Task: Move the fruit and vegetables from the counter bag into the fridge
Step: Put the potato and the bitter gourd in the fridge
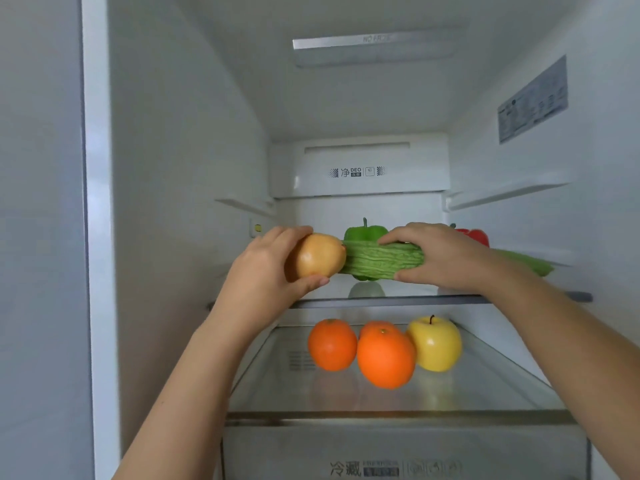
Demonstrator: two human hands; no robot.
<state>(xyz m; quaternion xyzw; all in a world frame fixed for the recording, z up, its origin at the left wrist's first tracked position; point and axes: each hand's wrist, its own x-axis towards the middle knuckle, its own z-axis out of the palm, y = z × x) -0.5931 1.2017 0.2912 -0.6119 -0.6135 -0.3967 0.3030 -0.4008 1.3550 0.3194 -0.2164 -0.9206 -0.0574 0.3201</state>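
Left hand curled round onion, thumb underneath, fingers over the top. Right hand grips gourd by its right end, fingers on top, thumb below. Both items are held inside fridge, just over upper shelf; can't tell if either touches the glass. Onion butts against gourd's left end. Green pepper stands directly behind gourd, partly hidden. Red pepper at back right, mostly behind right hand. Long green vegetable lies on same shelf, beyond the right wrist, near the right wall. Lower shelf: oranges in a cluster, yellow apple touching them on the right, stem up. Drawer below, printed label on its front.
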